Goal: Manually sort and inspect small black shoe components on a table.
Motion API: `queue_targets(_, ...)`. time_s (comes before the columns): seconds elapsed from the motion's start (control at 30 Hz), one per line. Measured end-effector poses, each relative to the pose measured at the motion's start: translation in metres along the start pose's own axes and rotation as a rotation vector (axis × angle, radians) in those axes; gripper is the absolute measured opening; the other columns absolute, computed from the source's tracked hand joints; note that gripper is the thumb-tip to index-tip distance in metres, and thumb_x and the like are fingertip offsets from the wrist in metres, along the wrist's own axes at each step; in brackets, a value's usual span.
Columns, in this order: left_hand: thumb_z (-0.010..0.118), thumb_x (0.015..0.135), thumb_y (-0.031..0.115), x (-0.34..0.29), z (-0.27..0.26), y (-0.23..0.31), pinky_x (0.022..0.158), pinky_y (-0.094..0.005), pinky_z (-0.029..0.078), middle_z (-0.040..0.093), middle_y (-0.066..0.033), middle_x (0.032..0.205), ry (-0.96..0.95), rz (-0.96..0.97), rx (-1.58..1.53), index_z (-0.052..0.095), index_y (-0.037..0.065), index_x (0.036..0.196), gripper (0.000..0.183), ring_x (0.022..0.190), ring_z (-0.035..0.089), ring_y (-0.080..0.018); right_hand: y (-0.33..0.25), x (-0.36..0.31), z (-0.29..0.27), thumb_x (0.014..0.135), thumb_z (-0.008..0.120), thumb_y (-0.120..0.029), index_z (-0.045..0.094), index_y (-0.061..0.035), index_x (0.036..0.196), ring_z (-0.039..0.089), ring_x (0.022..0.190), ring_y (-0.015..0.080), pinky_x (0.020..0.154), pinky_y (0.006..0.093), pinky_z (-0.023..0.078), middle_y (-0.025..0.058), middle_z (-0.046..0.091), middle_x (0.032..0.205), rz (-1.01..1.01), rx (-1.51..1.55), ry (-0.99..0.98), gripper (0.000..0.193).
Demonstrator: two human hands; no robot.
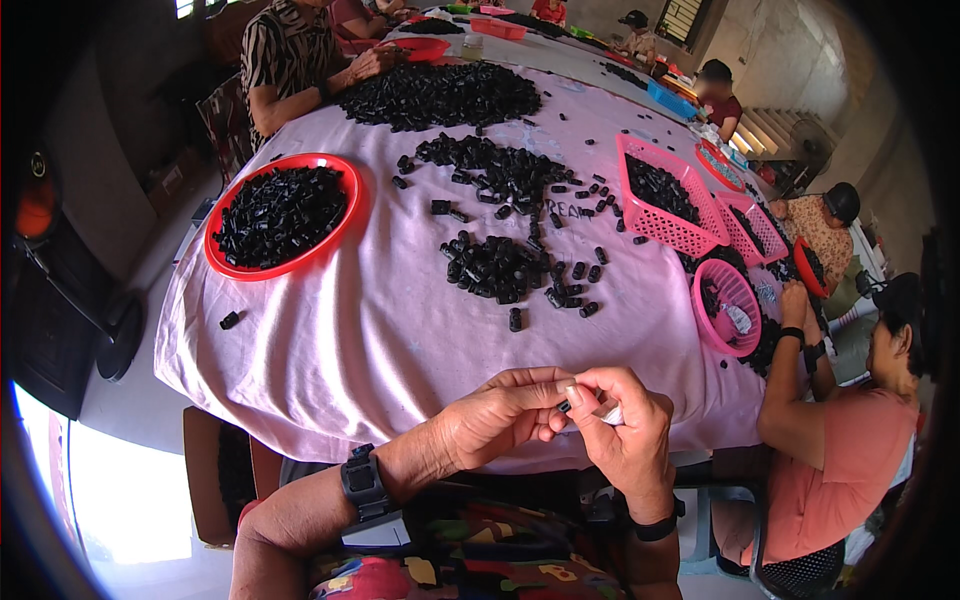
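Observation:
Above the near edge of the table, my left hand (507, 412) and my right hand (632, 432) meet with fingertips pinched together. Between them sits a small black plastic piece (565, 406), mostly covered by the fingers. Something white (612, 416), perhaps cloth or tissue, shows against my right palm. Beyond my hands lies a small pile of short black cylindrical pieces (497, 268), with single ones scattered around it. A larger loose heap of black pieces (492, 165) spreads behind that.
A red round tray (358, 215) full of black pieces stands at left. Pink baskets (672, 228) and a round pink basket (752, 335) line the right side of the pink tablecloth (380, 360). A person in an orange shirt (850, 440) sits at right; others sit farther along.

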State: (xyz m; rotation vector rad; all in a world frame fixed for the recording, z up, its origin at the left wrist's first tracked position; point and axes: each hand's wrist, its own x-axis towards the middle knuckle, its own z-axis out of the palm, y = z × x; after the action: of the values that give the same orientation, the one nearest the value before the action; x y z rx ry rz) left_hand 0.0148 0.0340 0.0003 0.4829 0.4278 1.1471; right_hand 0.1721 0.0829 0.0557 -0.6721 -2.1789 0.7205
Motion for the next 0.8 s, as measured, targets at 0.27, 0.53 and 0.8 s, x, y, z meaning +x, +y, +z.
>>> queue_targets(0.27, 0.058, 0.093, 0.018, 0.0001, -0.002, 0.0003, 0.077, -0.0244, 0.047, 0.062, -0.0011, 0.093, -0.003, -0.009, -0.049, 0.058, 0.003, 0.111, 0.024, 0.078, 0.058, -0.0094, -0.0005, 0.0007, -0.0001, 0.086, 0.068, -0.01, 0.06, -0.0021, 0.093, 0.069, 0.064, 0.016, 0.055, 0.0264, 0.051, 0.0095, 0.067, 0.072, 0.009, -0.019, -0.008, 0.013)
queue_targets(0.53, 0.058, 0.093, 0.018, 0.0008, -0.0025, -0.0008, 0.077, -0.0238, 0.047, 0.062, -0.0011, 0.093, -0.001, -0.014, -0.063, 0.058, 0.003, 0.111, 0.023, 0.079, 0.057, -0.0091, -0.0026, 0.0012, -0.0002, 0.086, 0.067, -0.011, 0.06, -0.0019, 0.093, 0.069, 0.064, 0.0167, 0.055, 0.0269, 0.052, 0.01, 0.067, 0.072, 0.015, -0.028, -0.011, 0.013)
queue_targets(0.8, 0.058, 0.093, 0.018, 0.0015, -0.0047, -0.0015, 0.076, -0.0241, 0.047, 0.062, -0.0008, 0.093, -0.009, -0.019, -0.066, 0.058, 0.003, 0.109, 0.022, 0.079, 0.058, -0.009, -0.0007, 0.001, 0.0009, 0.086, 0.067, -0.011, 0.06, -0.0019, 0.092, 0.068, 0.064, 0.017, 0.054, 0.0272, 0.051, 0.0104, 0.067, 0.071, 0.022, -0.031, -0.014, 0.013)
